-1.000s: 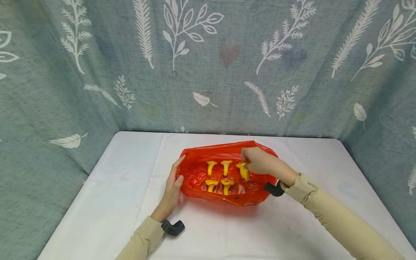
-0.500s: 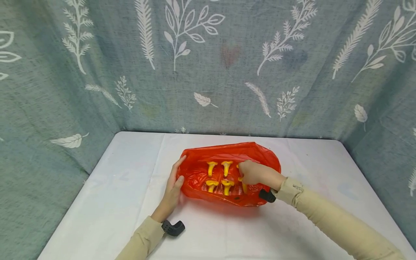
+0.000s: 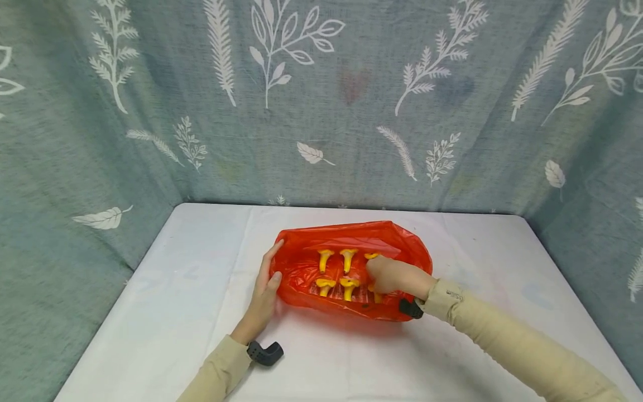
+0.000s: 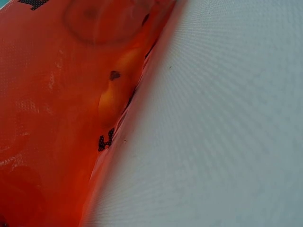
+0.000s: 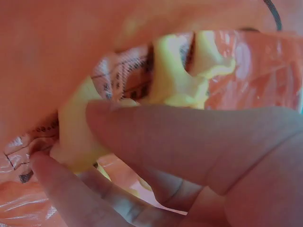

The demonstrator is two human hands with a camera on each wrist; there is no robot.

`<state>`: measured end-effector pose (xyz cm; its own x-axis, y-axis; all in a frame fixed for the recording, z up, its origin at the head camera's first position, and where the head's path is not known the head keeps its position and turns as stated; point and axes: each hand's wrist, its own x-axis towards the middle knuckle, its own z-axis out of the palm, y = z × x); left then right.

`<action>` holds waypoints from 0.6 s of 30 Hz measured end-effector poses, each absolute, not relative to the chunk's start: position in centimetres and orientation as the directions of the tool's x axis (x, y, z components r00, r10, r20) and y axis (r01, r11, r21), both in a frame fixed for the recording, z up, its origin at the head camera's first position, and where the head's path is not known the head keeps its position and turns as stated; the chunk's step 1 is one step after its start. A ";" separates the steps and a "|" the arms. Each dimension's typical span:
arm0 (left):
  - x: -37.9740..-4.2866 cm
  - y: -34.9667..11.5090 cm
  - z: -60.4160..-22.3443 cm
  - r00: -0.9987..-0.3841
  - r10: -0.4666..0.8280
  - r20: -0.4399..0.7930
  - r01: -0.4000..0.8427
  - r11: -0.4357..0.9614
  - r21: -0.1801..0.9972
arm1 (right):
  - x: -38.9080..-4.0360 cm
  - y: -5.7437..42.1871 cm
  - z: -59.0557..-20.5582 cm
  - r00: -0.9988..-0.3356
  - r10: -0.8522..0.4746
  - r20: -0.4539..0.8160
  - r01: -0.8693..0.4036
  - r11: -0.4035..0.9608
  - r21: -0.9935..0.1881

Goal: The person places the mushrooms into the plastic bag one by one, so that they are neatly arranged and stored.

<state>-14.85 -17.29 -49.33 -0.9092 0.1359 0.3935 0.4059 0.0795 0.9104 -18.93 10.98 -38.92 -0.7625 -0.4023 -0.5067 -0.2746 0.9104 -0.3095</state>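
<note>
A red plastic bag (image 3: 306, 237) lies with its mouth open toward me. Inside it, yellow chanterelle mushrooms stand in two rows, such as one at back left (image 3: 325, 260) and one at front middle (image 3: 349, 289). My right hand (image 3: 394, 274) reaches into the bag's right part; thumb and fingers pinch the front right chanterelle (image 5: 75, 127), mostly hidden by the hand from above. The back right chanterelle (image 3: 372, 255) shows only its cap. At the bag's left end, my left hand (image 3: 263, 293) rests against the side, thumb and index finger extended along the rim.
The bag sits on a white-covered table (image 3: 201, 268). A grey-green curtain (image 3: 321, 139) with white leaf prints stands behind and at both sides. Black wrist cameras sit at both wrists. Black printed marks show on the bag's plastic.
My right hand has moved toward me and slightly left, from the back row to the front right with the mushroom. A chanterelle is now uncovered at back right. The left hand stays at the bag.
</note>
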 end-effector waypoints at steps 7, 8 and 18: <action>-14.8 -17.3 -49.2 -0.910 0.138 0.391 0.403 0.067 0.913 | -18.8 10.9 -39.1 -0.773 -0.396 -0.496 -0.277 0.913 -0.298; -14.9 -17.4 -49.2 -0.910 0.137 0.392 0.403 0.065 0.913 | -18.8 10.9 -39.1 -0.772 -0.397 -0.496 -0.276 0.913 -0.301; -14.8 -17.4 -49.2 -0.909 0.143 0.393 0.403 0.057 0.913 | -18.8 11.6 -37.4 -0.778 -0.416 -0.470 -0.290 0.902 -0.319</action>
<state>-14.81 -17.41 -49.18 -0.9086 0.1426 0.3925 0.4035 0.0570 0.9132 -18.77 11.56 -37.41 -0.7784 -0.4162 -0.4700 -0.2901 0.9024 -0.3185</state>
